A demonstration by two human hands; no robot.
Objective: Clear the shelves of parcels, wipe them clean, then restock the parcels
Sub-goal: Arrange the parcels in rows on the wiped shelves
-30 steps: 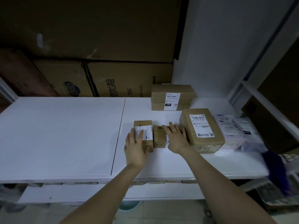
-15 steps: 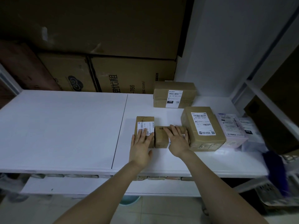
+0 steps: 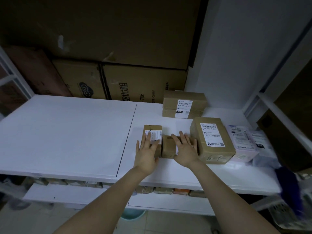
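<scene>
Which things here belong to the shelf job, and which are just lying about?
Job: white shelf, labelled parcel under left hand, small parcel under right hand, large parcel, back parcel.
Lying about: big cartons behind, dark box at right.

Place: a parcel storeroom, courier-depot style.
Shelving: white flat shelf boards (image 3: 67, 135) in tiers.
Stock: brown cardboard parcels (image 3: 211, 137) bearing barcoded white shipping labels.
Backdrop: large brown cardboard cartons (image 3: 143, 85) stacked behind.

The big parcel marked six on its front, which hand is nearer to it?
Right. The right hand lies on the small parcel directly beside the big parcel; the left hand lies farther left, on the labelled parcel.
</scene>
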